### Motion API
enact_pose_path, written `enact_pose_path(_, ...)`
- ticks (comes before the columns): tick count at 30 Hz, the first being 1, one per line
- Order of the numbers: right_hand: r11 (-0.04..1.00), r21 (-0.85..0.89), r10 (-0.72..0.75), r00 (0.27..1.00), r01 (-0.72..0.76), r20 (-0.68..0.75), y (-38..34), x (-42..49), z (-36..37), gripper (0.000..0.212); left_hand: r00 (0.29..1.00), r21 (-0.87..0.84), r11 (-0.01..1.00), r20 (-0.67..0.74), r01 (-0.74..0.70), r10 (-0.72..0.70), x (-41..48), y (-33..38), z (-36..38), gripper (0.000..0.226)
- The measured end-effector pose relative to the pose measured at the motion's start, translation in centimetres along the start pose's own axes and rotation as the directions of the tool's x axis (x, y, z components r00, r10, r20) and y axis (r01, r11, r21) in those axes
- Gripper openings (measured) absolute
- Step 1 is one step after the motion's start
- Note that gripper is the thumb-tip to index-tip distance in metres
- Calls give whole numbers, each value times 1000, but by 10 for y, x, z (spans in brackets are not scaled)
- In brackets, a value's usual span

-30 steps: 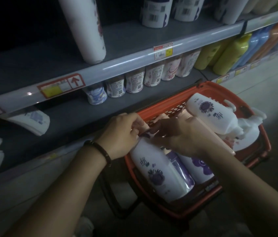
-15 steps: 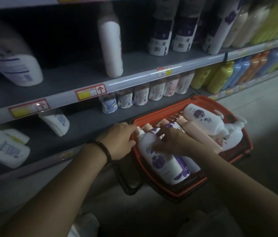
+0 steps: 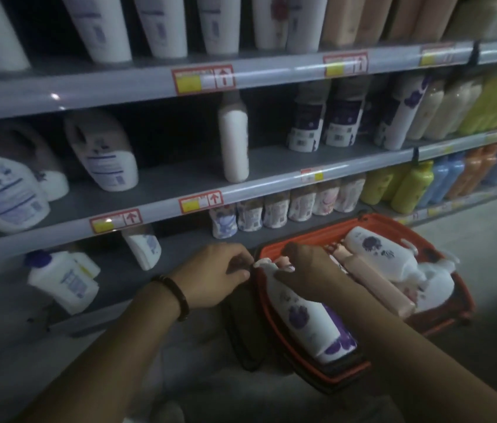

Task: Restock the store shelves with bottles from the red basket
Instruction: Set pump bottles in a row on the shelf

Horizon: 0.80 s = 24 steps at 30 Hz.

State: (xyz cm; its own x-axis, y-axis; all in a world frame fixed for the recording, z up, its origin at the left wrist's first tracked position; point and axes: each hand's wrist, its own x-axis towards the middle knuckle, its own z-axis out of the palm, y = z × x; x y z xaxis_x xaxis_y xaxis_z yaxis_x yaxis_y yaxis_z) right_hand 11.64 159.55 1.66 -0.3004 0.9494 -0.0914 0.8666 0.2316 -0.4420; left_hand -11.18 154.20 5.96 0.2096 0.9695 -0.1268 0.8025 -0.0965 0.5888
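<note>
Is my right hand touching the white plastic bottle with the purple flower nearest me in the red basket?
Touching. The head view shows the right hand gripping the neck of the white plastic bottle with the purple flower.

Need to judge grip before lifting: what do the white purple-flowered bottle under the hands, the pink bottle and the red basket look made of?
The white bottle: likely plastic, smooth, faint sheen, printed purple flowers. The pink bottle: probably plastic, even matte surface. The red basket: moulded plastic, judging by its lattice wall and thick rim. Dim light leaves finishes uncertain.
</note>
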Motion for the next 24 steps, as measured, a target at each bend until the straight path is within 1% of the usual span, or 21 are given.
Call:
enact_pose_path(2, 997, 49, -58, 996, 61, -66, -18, 6, -4, 48, 997, -95, 995, -81, -5, -2, -6, 1, -6, 19)
enact_pose_path(4, 991, 77, -102, 990, 109, -98, -31, 9, -4, 37, 988, -149, 989, -156, -13, -10, -7, -2, -12, 18)
enact_pose_path(9, 970, 181, -142, 982, 164, -127, -50, 16, -2, 33, 946, -220, 975, -312, 17, -87, -11, -23, -29, 20)
enact_pose_path(13, 945, 258, -167, 974, 203, -155, -64, 27, -1, 26, 924, -263, 964, -361, 31, -128, -18, -38, -45, 19)
enact_pose_path(16, 922, 305, -177, 960, 240, -218, -75, 37, 3, 35, 909, -255, 967, -395, 31, -133, -27, -53, -62, 17)
enact_pose_path(17, 916, 321, -172, 960, 239, -223, -75, 38, 4, 34, 906, -257, 966, -398, 37, -141, -31, -57, -66, 17)
enact_pose_path(20, 909, 342, -163, 958, 239, -237, -76, 39, 6, 12, 883, -292, 954, -428, 65, -191, -50, -85, -83, 18)
enact_pose_path(21, 905, 349, -165, 957, 244, -240, -77, 39, 6, 8, 874, -299, 951, -438, 81, -212, -58, -95, -90, 19)
enact_pose_path(24, 895, 389, -134, 963, 219, -234, -79, 33, 1, 21, 831, -329, 940, -495, 92, -254, -84, -114, -107, 25)
